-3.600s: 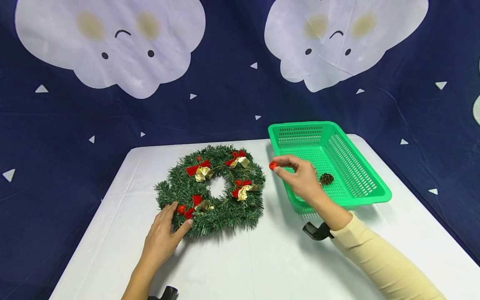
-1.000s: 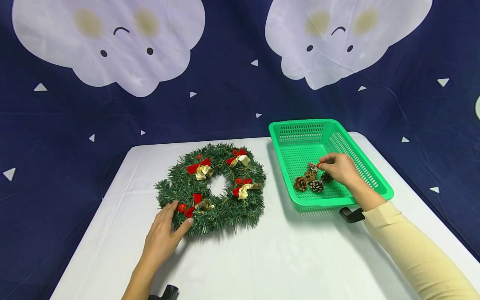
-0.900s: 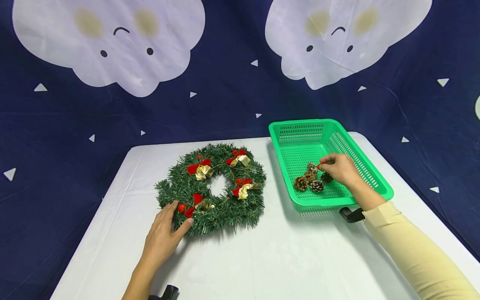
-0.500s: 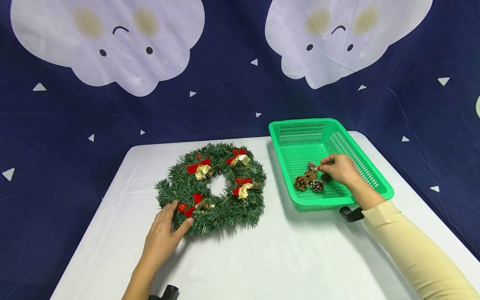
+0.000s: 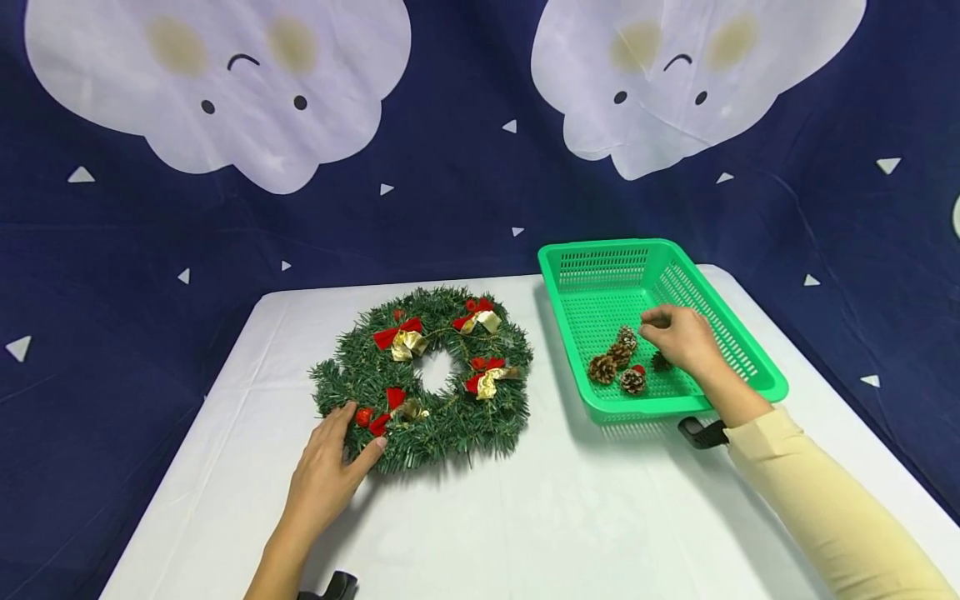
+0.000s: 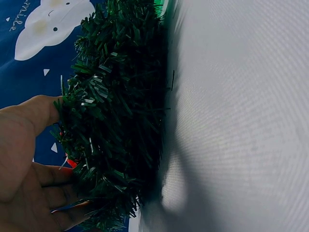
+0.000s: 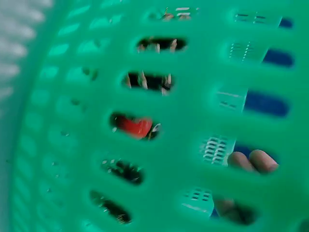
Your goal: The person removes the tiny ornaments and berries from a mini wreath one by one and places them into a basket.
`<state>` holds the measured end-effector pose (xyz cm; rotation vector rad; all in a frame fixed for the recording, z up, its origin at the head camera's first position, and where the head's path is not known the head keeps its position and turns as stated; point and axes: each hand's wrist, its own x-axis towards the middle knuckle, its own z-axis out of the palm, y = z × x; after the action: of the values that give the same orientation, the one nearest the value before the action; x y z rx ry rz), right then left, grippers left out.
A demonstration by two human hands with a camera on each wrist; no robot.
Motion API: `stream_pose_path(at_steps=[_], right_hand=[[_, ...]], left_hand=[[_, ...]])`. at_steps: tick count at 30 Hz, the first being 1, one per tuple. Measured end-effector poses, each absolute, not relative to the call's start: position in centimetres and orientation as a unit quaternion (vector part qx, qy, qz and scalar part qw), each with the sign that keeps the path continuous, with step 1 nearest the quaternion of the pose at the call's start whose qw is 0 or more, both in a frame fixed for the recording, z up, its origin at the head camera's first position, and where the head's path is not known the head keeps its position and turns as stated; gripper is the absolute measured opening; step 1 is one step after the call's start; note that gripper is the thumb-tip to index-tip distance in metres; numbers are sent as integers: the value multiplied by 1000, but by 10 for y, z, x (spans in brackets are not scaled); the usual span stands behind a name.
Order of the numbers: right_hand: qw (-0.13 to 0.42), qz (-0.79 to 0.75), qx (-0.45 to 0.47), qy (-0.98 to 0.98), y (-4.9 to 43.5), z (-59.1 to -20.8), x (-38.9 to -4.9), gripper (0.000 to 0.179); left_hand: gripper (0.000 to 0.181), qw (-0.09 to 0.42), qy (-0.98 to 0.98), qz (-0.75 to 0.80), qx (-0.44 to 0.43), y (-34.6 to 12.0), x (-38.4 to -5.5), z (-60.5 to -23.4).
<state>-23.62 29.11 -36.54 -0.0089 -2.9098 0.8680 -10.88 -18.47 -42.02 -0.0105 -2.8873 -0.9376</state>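
Observation:
A green artificial wreath with red-and-gold bows and small red ornaments lies on the table. At its near left edge my left hand rests, fingers and thumb spread against the greenery; the left wrist view shows the wreath close up. My right hand hovers inside the green basket, with nothing visible at its fingertips. Below it lie several pine cones. A small red ball ornament sits among them, partly hidden behind one cone. Through the basket's slots the right wrist view shows something red.
A white cloth covers the table. Behind it hangs a dark blue curtain with cloud faces and small white triangles. The basket's raised rim surrounds my right hand. A black camera mount sits at the right wrist.
My right hand carried the red ball ornament from near the wreath into the basket, then let it go. It dropped among the pine cones, some of which shifted. My left hand stayed put.

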Motion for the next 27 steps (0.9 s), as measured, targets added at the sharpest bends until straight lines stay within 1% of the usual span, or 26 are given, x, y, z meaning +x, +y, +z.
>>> stream_pose_path(at_steps=[6,8,14,22,27], right_hand=[[104,294,21,-950,278,-358,-230,31],[111,302,27,-946,272,-355,-228,30],[105,332,37,-937,252,-345,-223,31],[122,351,58,-927,231,-339,-223,30],[115,380,69,-915,218,-336,-223,31]], left_hand=[[77,52,-949,-310,-3,-184,-108,-419],[77,52,-949,-310,-4,-184,-108,-418],[78,52,-950,-309,-5,-184,-108,-418],[78,46,-950,-308,-4,-184,-108,-418],[78,44,-950,-308,-3,-184,-109,-417]])
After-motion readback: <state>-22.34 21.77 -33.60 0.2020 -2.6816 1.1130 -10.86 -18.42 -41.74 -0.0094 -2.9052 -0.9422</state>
